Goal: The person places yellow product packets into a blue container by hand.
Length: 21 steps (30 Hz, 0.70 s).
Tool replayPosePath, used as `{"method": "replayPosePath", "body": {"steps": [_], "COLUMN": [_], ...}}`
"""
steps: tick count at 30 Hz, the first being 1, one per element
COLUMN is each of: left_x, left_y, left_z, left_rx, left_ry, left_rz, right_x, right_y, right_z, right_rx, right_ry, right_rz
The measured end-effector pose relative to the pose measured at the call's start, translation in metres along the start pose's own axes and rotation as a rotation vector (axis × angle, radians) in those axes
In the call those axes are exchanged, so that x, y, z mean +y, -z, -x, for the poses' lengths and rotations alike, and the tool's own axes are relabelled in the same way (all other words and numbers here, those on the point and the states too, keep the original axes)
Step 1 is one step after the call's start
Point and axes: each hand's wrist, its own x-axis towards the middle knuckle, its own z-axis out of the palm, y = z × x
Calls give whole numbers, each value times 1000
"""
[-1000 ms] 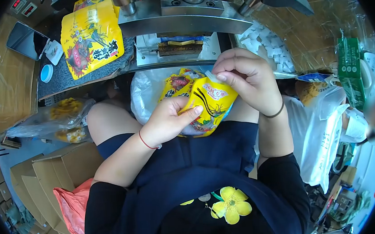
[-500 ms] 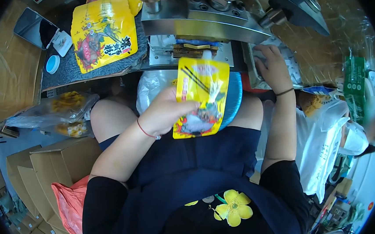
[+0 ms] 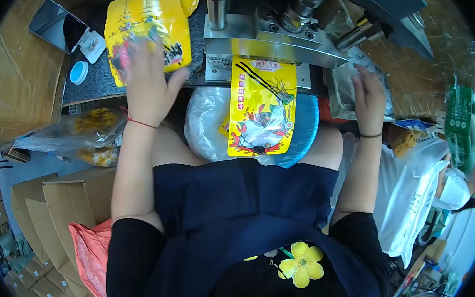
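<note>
At the centre of the frame, the pouch is yellow with black chopsticks and red splashes. Lower down, a yellow flower patterns the black shirt; at lower left, the plastic bag is coral red.

Glossy plastic on the yellow pouch; smooth, shiny metal on the press; rough, matt counter.

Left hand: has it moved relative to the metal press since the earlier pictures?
Yes. The left hand has moved forward and to the left of the metal press, and is now at the stack of yellow pouches.
</note>
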Motion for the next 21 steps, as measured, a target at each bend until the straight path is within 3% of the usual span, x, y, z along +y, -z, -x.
{"method": "replayPosePath", "body": {"steps": [3, 4, 7, 9, 11, 14, 17, 19, 21], "left_x": [-5, 0, 27, 39, 57, 91, 120, 126, 137], "left_y": [8, 15, 40, 30, 32, 33, 32, 35, 30], "left_z": [31, 39, 41, 48, 46, 36, 41, 38, 42], "left_rx": [-184, -199, -152, -257, -490, -669, -841, -875, -891], "left_ry": [-110, -128, 643, 604, 494, 318, 668, 571, 617], "left_rz": [44, 99, 1190, 1214, 1166, 1035, 1582, 1757, 1869], "right_x": [-13, -17, -59, -90, -118, -139, -137, -111, -100], "right_y": [2, 4, 13, 7, 9, 10, 19, 25, 33], "right_z": [6, 14, 24, 19, 11, -4, -20, -23, -21], "right_rx": [266, 277, 30, -83, -162, -61, -231, -369, -416], "right_ry": [-17, -133, -147, 53, 78, 80, 170, 288, 201], "right_rz": [-170, -272, -459, -550, -660, -810, -643, -644, -817]}}
